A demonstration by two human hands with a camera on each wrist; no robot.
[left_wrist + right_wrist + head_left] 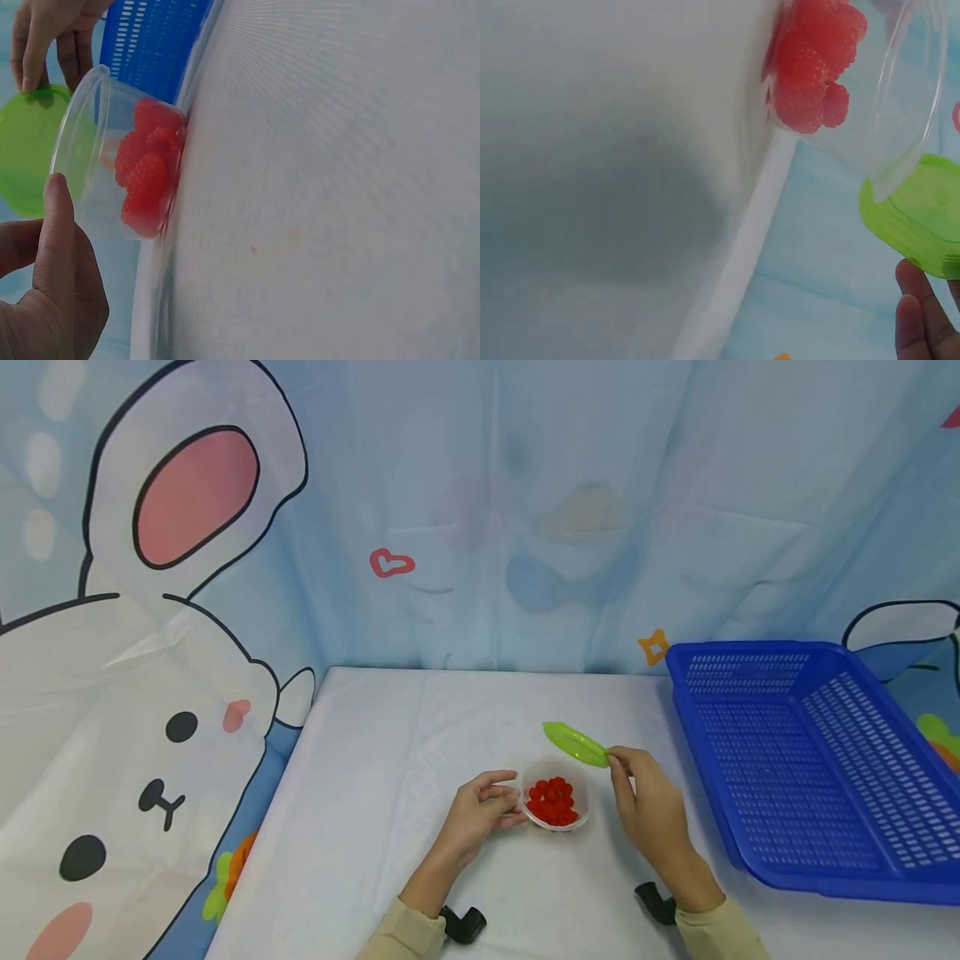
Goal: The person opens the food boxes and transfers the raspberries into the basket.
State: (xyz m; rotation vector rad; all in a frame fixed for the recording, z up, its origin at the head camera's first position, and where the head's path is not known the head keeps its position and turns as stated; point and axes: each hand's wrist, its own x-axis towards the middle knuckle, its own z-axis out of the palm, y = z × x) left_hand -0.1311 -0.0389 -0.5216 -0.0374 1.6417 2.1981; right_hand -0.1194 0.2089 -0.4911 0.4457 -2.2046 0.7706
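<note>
A clear plastic cup with several red raspberries inside stands upright on the white tabletop. At its left side is my left hand, a fingertip touching the rim in the left wrist view, the other fingers loosely bent. My right hand pinches a translucent green lid by its edge. Tilted, the lid is held above the cup's far right side, apart from its rim. The right wrist view shows the lid beside the cup's mouth, with fingertips at its edge.
To the right sits a large blue mesh basket. A pale blue curtain with cartoon prints hangs behind the table. Black straps or mounts show at both wrists.
</note>
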